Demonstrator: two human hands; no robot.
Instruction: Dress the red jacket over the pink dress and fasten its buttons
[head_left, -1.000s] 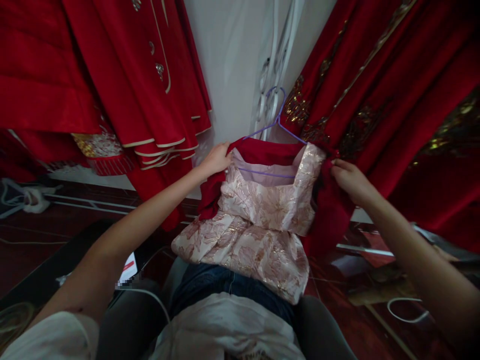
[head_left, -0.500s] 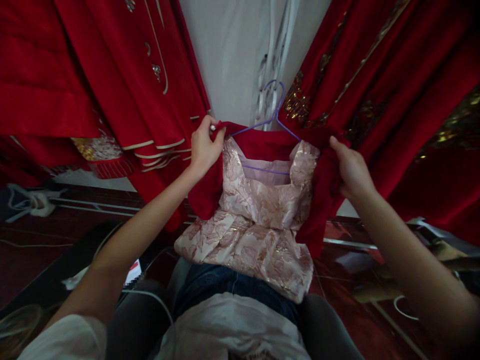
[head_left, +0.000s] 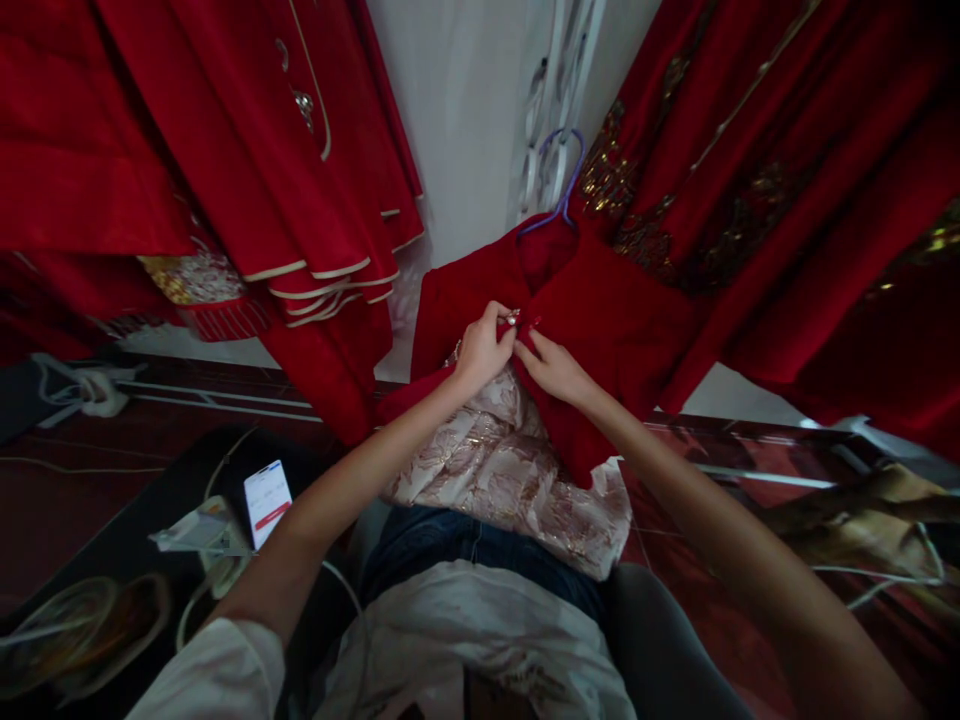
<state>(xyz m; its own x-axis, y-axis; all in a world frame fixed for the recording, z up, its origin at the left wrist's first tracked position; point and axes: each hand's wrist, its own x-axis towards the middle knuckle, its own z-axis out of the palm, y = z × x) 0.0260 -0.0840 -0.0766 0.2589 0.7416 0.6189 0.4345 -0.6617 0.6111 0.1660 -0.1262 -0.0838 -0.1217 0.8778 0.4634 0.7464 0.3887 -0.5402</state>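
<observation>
A short red jacket (head_left: 607, 310) hangs on a purple hanger (head_left: 568, 190) in front of me, over a pink and gold brocade dress (head_left: 487, 450) whose lower part rests by my lap. My left hand (head_left: 480, 352) pinches one front edge of the jacket near a small shiny button (head_left: 513, 318). Close beside it, my right hand (head_left: 556, 370) grips the other front edge with thumb and fingers. Both hands nearly meet at the middle of the chest, below the collar. The jacket now covers most of the dress's bodice. Whether the button is fastened is hidden by my fingers.
Red embroidered garments (head_left: 337, 200) hang at left, and more with gold sequins (head_left: 611, 165) at right. A white metal rack (head_left: 559, 80) stands behind the hanger. On a dark seat at left lie a lit phone (head_left: 268, 500), a cable and a clear plastic container (head_left: 64, 620).
Both hands have moved inward and down from the jacket's shoulders to its middle. The jacket's front panels are drawn together over the dress's bodice, covering most of the hanger.
</observation>
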